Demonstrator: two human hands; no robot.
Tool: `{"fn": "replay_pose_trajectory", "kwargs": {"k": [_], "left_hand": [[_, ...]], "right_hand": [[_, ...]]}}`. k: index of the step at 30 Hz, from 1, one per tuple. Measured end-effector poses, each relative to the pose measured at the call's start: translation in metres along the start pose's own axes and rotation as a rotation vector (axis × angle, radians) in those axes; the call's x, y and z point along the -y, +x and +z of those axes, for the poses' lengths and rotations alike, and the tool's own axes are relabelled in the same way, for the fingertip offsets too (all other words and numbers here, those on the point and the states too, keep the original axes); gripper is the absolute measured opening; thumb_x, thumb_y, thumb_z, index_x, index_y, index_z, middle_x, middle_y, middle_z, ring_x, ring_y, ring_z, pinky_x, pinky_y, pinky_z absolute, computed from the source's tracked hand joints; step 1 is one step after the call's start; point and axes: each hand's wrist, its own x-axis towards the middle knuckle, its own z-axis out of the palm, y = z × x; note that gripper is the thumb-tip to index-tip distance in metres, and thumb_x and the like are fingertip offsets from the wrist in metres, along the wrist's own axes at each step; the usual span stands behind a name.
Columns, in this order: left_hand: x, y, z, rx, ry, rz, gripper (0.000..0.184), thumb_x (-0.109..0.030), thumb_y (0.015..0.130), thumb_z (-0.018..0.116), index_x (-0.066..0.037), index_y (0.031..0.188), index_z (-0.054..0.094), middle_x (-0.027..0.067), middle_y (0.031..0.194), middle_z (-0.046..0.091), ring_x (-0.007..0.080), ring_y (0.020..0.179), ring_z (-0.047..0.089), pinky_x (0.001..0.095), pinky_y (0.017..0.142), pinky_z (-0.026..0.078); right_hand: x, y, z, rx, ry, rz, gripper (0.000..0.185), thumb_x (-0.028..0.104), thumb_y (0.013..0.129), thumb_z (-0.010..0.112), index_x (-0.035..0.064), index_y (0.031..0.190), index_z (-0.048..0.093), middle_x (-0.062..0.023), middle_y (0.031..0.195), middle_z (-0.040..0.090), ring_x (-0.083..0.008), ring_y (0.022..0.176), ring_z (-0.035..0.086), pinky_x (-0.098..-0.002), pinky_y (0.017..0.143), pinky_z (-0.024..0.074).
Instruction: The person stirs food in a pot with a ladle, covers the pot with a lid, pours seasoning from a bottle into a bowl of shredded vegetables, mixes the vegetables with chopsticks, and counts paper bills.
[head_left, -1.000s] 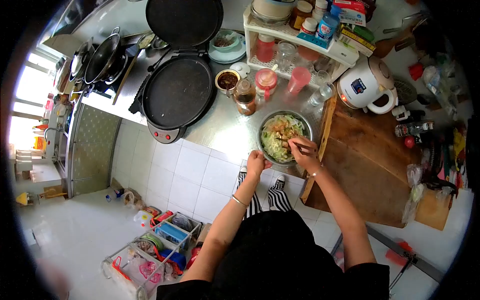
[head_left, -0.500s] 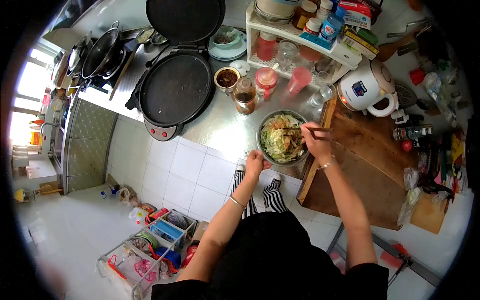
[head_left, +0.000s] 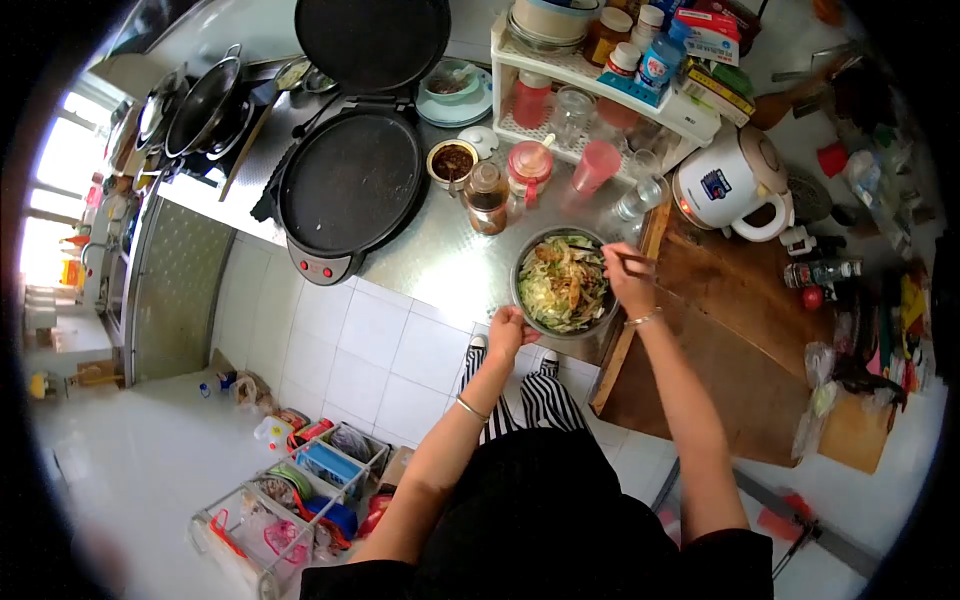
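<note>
A round, shiny metal bowl (head_left: 517, 290) sits at the front edge of the smooth metal counter (head_left: 440, 275), filled with shredded pale-green vegetables (head_left: 560, 290) streaked with orange-brown seasoning. The left hand (head_left: 510, 332) has its fingers curled closed at the bowl's near-left rim, gripping it. The right hand (head_left: 630, 282), at the right rim, has its fingers closed around thin dark chopsticks (head_left: 641, 262); where their tips lie is unclear. Just right of the bowl lies a wooden board (head_left: 730, 340) with visible grain; behind it, a white kettle (head_left: 715, 165) carries a dark label too small to read. Behind the bowl stand a clear jar (head_left: 487, 210) with brown contents, a small pot (head_left: 434, 168) of dark sauce, and a pink-lidded jar (head_left: 529, 168).
</note>
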Motion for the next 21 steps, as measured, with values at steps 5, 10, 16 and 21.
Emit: {"fn": "replay_pose_trajectory", "kwargs": {"k": [5,10,16,21], "left_hand": [[-0.004,-0.008,0.007,-0.037,-0.032,0.018,0.017,-0.018,0.093,0.038,-0.002,0.091,0.045,0.0057,0.072,0.055,0.0144,0.056,0.058,0.0264,0.054,0.053],[0.003,-0.005,0.008,-0.064,0.015,0.028,0.018,-0.018,0.093,0.037,-0.001,0.092,0.045,0.0087,0.076,0.057,0.0155,0.057,0.059,0.0268,0.054,0.053],[-0.006,-0.009,0.012,-0.078,0.016,-0.019,0.02,-0.018,0.093,0.037,0.0,0.094,0.044,0.0104,0.076,0.057,0.0165,0.058,0.06,0.027,0.054,0.053],[-0.002,0.001,0.007,-0.029,0.029,-0.012,0.02,-0.018,0.093,0.039,0.0,0.096,0.044,0.0098,0.078,0.056,0.0165,0.057,0.059,0.0278,0.054,0.053]], "right_hand": [[0.023,-0.018,0.002,0.174,-0.042,-0.26,0.008,0.012,0.081,0.056,0.0048,0.08,0.059,-0.0094,0.071,0.06,-0.0242,0.061,0.058,-0.0325,0.054,0.0459],[0.033,-0.025,-0.007,0.255,0.013,-0.299,0.01,0.012,0.083,0.055,0.0031,0.08,0.059,-0.0109,0.071,0.06,-0.0245,0.06,0.058,-0.0331,0.053,0.0456],[-0.006,-0.009,0.011,0.239,-0.231,-0.481,0.013,0.014,0.084,0.052,0.0053,0.077,0.058,-0.009,0.067,0.058,-0.0218,0.056,0.057,-0.0274,0.048,0.0438],[0.043,-0.026,-0.004,0.251,0.057,-0.184,0.009,0.01,0.082,0.055,0.004,0.076,0.057,-0.0068,0.067,0.058,-0.0194,0.055,0.056,-0.0256,0.049,0.0432]]}}
